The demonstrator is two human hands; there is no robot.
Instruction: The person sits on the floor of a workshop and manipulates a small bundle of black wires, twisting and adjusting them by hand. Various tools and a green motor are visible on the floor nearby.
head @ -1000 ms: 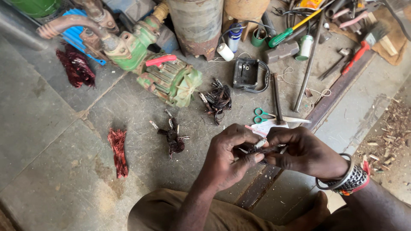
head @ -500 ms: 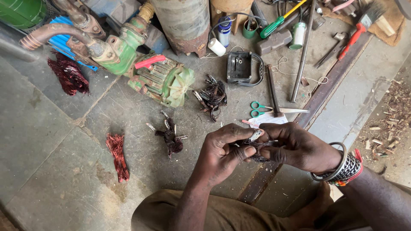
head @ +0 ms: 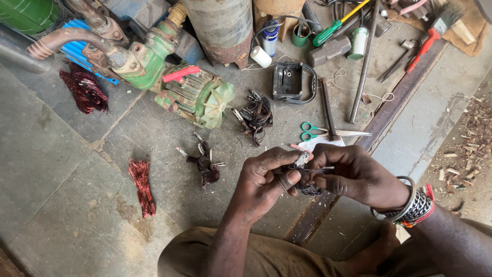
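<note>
My left hand point(head: 266, 177) and my right hand point(head: 353, 174) meet over the concrete floor and together pinch a small dark bundle of burnt winding wire point(head: 306, 180) with pale sleeving at its top. Fingertips of both hands are closed on it. Two similar dark wire bundles lie on the floor: one point(head: 206, 165) just left of my left hand, another point(head: 256, 115) farther off beside the green motor pump point(head: 189, 92). My right wrist wears several bangles.
Reddish copper wire hanks lie at left point(head: 142, 185) and far left point(head: 83, 91). Green-handled scissors point(head: 328, 132), a black box point(head: 289, 82), a steel rod point(head: 364, 64), a hammer point(head: 329, 51), a green screwdriver, a paintbrush and bottles crowd the back. A rusty drum point(head: 223, 28) stands behind.
My view has drifted slightly, so the floor items sit a little higher and further left. Both hands keep working the same wire bundle with small finger shifts.
</note>
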